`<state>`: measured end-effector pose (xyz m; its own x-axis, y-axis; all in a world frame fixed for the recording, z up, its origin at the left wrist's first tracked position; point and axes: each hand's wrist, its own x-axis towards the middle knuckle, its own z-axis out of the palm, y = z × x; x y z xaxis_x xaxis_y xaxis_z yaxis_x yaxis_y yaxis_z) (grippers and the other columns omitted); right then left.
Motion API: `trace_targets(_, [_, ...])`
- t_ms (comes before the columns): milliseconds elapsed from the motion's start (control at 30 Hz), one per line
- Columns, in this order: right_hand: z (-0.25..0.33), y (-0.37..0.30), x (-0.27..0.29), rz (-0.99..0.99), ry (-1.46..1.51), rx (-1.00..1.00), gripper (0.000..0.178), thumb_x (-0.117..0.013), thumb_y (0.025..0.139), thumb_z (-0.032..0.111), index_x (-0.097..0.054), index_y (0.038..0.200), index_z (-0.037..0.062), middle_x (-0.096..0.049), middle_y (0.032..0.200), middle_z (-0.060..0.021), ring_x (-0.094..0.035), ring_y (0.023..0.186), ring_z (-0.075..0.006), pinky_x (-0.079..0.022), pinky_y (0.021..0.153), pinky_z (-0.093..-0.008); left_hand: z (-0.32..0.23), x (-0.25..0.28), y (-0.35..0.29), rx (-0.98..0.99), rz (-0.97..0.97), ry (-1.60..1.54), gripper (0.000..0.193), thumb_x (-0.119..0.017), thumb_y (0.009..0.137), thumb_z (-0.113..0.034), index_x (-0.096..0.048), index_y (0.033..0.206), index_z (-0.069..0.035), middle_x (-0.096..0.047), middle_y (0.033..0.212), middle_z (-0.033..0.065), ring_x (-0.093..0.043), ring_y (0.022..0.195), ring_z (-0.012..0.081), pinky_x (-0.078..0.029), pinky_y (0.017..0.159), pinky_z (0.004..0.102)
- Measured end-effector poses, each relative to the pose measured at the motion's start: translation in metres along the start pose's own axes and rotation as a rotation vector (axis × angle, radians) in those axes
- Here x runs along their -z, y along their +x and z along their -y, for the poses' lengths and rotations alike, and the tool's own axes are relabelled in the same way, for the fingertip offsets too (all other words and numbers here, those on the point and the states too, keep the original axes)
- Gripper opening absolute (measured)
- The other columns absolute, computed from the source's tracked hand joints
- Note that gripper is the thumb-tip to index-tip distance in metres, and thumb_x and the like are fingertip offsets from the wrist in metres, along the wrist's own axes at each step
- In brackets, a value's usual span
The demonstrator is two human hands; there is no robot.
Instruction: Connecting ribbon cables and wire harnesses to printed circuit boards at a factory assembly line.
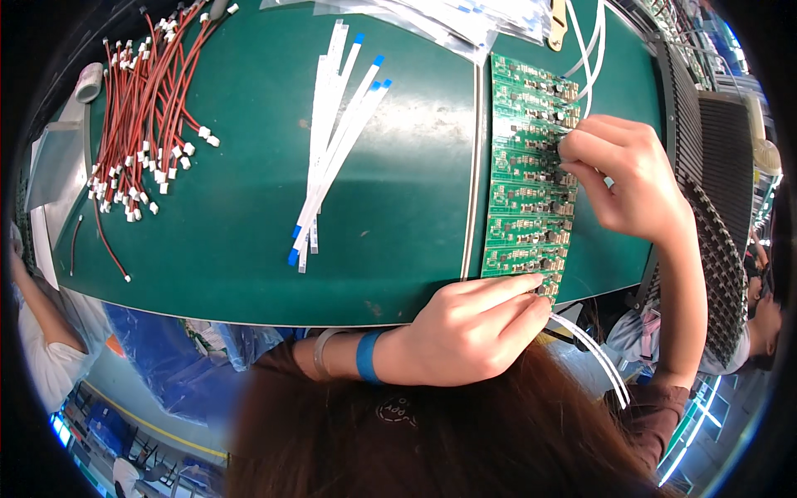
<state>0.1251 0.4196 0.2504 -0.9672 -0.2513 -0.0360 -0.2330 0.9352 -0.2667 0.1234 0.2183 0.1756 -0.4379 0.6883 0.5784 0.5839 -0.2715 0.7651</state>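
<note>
A long green circuit board panel (508, 199), made of several joined strips with small parts, lies on the right of the green table. My left hand (473, 330) grips its near end, fingers pressed together on the last strip. Two thin white cables (594, 353) come out beside those fingertips and hang past the table edge. Over the panel's right edge, toward its far half, my right hand (627, 170) is closed in a pinch. What its fingertips hold is hidden; a small white piece (608, 182) shows below the curled fingers.
White flat ribbon cables (340, 141) with blue ends lie mid-table. At the left is a heap of red-and-black wires (145, 124) with white connectors. Clear plastic bags (448, 21) lie at the back, beside looped white cables (594, 50). A dark ridged belt (722, 149) stands right.
</note>
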Motion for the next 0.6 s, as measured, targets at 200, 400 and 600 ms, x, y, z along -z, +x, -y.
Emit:
trace_targets(200, [0.005,0.005,0.005,0.042,-0.061,0.015,0.011,-0.054,0.062,-0.002,-0.046,0.068,0.0019,-0.048,0.061,-0.0111,-0.051,0.059,-0.0311,-0.040,0.050,-0.0383,-0.001,0.002,0.002,0.018,0.000,-0.013,0.016,-0.067,0.061,0.003,-0.061,0.077,0.003,-0.062,0.073,0.0130,-0.063,0.071,0.0207,-0.052,0.058,0.0275])
trace_targets(400, [0.012,0.006,0.007,0.073,-0.143,-0.022,0.010,-0.052,0.060,-0.001,-0.047,0.068,0.0013,-0.051,0.061,-0.0119,-0.054,0.059,-0.0318,-0.044,0.055,-0.0382,-0.005,0.004,0.007,0.058,-0.015,-0.022,0.014,-0.067,0.062,0.003,-0.061,0.074,0.000,-0.063,0.074,0.0114,-0.064,0.069,0.0208,-0.053,0.056,0.0276])
trace_targets(600, [0.023,-0.006,0.028,-0.366,-0.367,-0.047,0.037,-0.066,0.061,0.005,-0.056,0.096,0.0073,-0.057,0.093,-0.0077,-0.051,0.089,-0.0277,-0.041,0.078,-0.0364,-0.009,0.014,0.008,0.357,-0.048,-0.242,0.008,-0.064,0.069,0.005,-0.063,0.075,0.000,-0.066,0.078,0.0114,-0.066,0.074,0.0188,-0.052,0.064,0.0246])
